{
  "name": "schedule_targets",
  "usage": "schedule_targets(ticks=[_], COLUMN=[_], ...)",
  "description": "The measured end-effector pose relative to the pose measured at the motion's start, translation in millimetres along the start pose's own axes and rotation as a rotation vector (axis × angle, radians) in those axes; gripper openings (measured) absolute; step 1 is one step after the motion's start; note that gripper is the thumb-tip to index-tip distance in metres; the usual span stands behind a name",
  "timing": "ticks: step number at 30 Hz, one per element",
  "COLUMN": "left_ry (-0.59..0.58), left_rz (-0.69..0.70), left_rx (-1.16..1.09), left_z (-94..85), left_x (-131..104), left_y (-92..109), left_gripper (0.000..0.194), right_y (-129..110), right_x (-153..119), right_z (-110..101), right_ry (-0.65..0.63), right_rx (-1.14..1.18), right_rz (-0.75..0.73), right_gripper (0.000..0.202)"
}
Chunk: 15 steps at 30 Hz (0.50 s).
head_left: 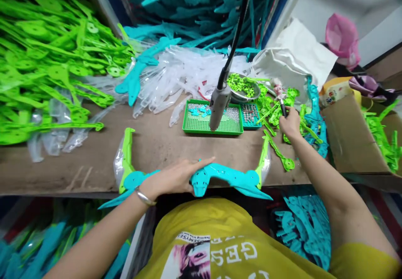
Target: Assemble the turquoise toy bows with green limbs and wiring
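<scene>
Holding a turquoise frame (220,172) down along the near edge of the bench (169,145) with the left hand (172,177), with one finger stretching across the top and the grip around the middle block partly hidden; closing the right hand (290,122) narrowly on a dark-handled tool (283,109), well ahead and to the right of the left hand, over loose green parts (266,105); seeing green arms (127,157) already standing at both ends of the frame, on either side of the left hand; apparently being between steps, either fetching the tool or putting it away, without showing which; if fetching, probably needing a steady left hand and a clear lift leftward to the frame, without dragging through the parts beside the right hand; if putting away, needing looser right fingers instead; having a green tray (194,127) ahead, between the hands, and a metal bowl (258,92) beyond and left of the right hand.
</scene>
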<state>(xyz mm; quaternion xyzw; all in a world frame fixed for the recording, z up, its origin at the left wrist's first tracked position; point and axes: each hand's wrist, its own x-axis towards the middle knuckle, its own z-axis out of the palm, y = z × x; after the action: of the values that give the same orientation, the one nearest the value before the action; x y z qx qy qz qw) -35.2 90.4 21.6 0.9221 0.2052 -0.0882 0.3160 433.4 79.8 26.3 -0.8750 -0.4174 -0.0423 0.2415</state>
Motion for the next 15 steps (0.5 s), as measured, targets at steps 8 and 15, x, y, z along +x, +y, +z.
schedule_targets(ticks=[8,15], left_ry=[-0.038,0.271], left_rz=[-0.127,-0.083], left_rx=[0.096,-0.014], left_z=[-14.9,-25.0], left_x=[22,-8], left_y=[-27,-23], left_gripper=[0.105,0.086], right_y=[-32,-98], right_x=[17,-58], right_z=[24,-2], right_ry=[0.054,-0.937], right_rx=[-0.059,0.150], right_rz=[-0.151,-0.942], right_gripper=[0.045,0.030])
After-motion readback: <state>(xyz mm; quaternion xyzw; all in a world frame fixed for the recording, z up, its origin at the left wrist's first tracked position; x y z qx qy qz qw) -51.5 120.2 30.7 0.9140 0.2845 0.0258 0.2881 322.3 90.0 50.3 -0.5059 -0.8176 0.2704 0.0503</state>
